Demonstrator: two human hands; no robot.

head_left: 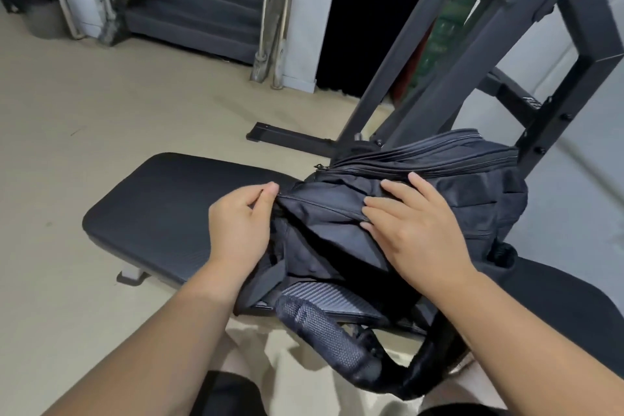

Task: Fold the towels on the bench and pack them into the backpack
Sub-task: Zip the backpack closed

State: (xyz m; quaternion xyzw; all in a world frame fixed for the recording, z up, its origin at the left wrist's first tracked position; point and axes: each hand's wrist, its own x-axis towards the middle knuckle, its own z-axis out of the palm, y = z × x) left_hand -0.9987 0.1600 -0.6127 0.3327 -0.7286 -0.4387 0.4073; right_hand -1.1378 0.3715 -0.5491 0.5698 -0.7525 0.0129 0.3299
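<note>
Both hands on the backpack!
Left hand (238,226) pinches at the black backpack (439,186) zipper mid-frame; right hand (418,230) presses flat on it, atop the bench (162,209).

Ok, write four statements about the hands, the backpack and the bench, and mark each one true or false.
1. The backpack lies on the bench. True.
2. The left hand rests flat on the bench pad. False: its thumb and finger pinch the backpack at the end of a zip.
3. The right hand lies on top of the backpack with its fingers straight. True.
4. The right hand grips the shoulder strap. False: the strap hangs off the bench's near edge toward the person, and neither hand touches it.
</note>
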